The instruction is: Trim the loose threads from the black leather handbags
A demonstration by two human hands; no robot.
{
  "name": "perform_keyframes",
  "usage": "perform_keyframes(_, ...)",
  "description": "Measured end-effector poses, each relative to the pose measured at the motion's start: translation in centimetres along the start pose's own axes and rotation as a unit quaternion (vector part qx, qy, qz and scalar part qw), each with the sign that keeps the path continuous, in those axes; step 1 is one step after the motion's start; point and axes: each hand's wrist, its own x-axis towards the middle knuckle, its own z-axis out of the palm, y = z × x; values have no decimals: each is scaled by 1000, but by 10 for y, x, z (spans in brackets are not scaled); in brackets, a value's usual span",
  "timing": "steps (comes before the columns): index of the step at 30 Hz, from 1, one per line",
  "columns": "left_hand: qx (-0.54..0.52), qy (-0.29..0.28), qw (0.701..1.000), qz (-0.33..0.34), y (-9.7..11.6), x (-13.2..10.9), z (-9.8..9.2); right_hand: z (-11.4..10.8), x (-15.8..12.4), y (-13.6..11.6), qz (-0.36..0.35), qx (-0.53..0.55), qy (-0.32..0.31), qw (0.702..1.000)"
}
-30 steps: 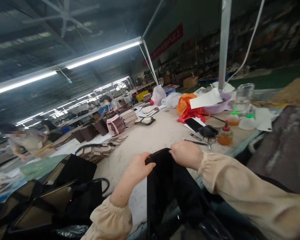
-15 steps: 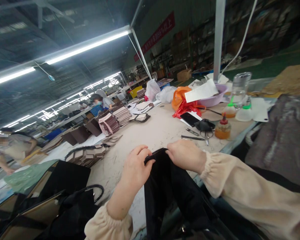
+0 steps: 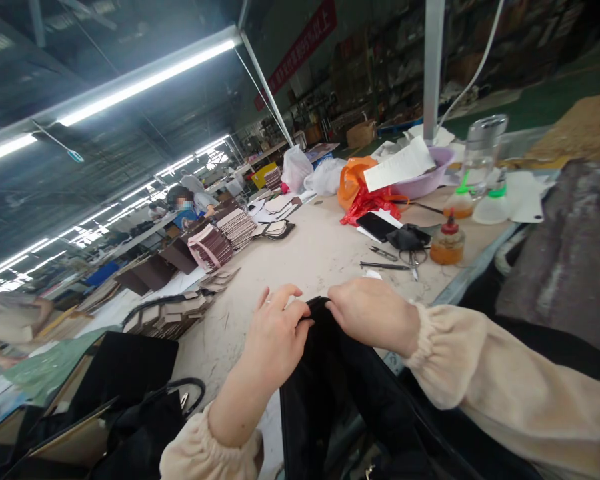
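Together, left fingers (image 3: 296,311) and right fingers (image 3: 337,300) tight on limp, thin-edged black material (image 3: 307,393).

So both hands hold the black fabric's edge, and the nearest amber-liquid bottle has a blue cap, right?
Not quite: the head view shows a red cap on that bottle, not blue. The left hand and right hand do hold the black fabric by its edge.

Single head-worn view, facing forward and down, tilted, worktable (image 3: 300,257) close below
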Motion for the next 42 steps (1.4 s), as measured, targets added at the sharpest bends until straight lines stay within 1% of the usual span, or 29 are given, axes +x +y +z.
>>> perform_keyframes(5, -23, 22, 999, -2, -4, 1, 1, -1, 0, -1, 13, 8, -18, 1000)
perform_keyframes(11, 10, 13, 1000, 16, -9, 0, 1, 1, 0, -1, 11, 9, -18, 1000)
perform_keyframes(15, 13, 3, 1000, 18, -12, -1, 2, 1, 1, -4, 6, 5, -14, 1000)
perform_keyframes(18, -10, -6, 1000, 26, -12, -2, 3, 1, 0, -5, 3, -1, -6, 1000)
perform_keyframes(21, -57, -17, 997, 38, -11, -2, 4, 1, 0, -5, 3, -1, -8, 1000)
perform_keyframes(23, -81, -8, 996, 23, -11, -2, 4, 1, 1, -5, 9, 0, -11, 1000)
perform_keyframes(25, -85, 13, 996, -6, -12, -3, 4, 0, 1, -5, 14, 0, -13, 1000)
perform_keyframes(27, -70, 27, 997, -27, -12, -4, 3, 0, 1, -5, 14, 2, -10, 1000)
perform_keyframes(30, -31, 39, 998, -38, -12, -7, 3, 1, 2, -5, 10, 6, -2, 1000)
perform_keyframes(35, -8, 39, 998, -40, -10, -8, 2, 1, 1, -6, 2, 6, 2, 1000)
perform_keyframes(40, -33, 21, 999, -21, -8, -5, 3, 1, 0, -6, 7, -2, -7, 1000)
perform_keyframes(42, -64, 14, 998, -11, -8, -3, 2, 2, 0, -5, 5, -6, -3, 1000)
